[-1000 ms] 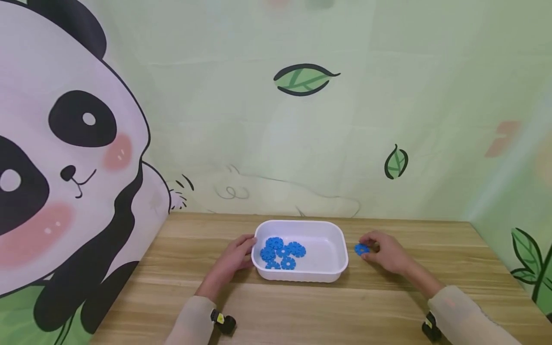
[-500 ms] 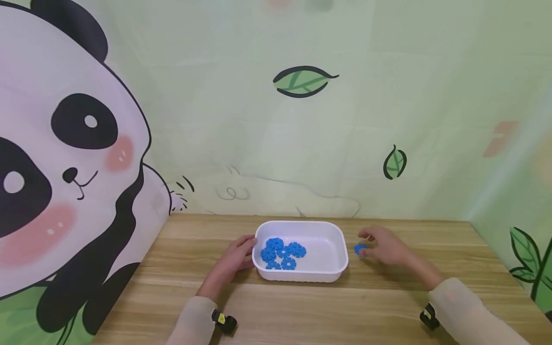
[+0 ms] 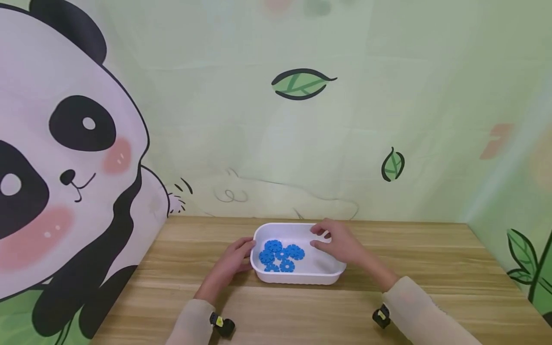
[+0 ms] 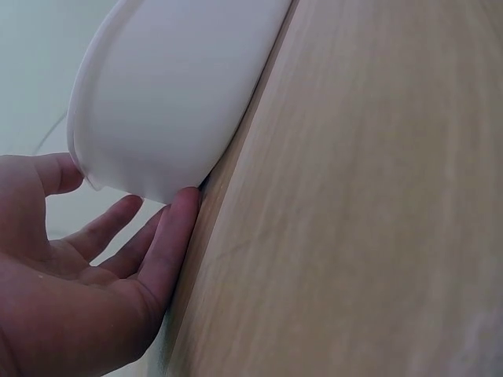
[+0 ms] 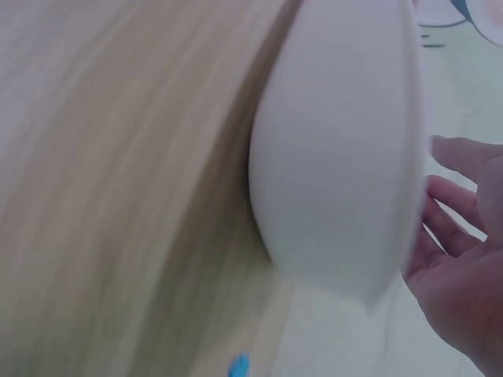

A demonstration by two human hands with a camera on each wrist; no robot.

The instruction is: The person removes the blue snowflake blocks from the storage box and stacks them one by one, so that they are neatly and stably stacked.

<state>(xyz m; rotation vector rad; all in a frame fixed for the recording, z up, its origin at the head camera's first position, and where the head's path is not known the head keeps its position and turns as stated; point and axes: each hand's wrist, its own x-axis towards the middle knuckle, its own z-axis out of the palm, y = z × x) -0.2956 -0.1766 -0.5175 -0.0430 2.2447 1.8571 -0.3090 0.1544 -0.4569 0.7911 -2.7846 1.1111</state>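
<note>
Left grip is touching the near end of the white tub, fingers spread. Right grip is hovering over its other end, thumb and fingers apart. Tub is sitting on counter, long axis running grip to grip; blue flower discs are lying nearer left grip.
</note>
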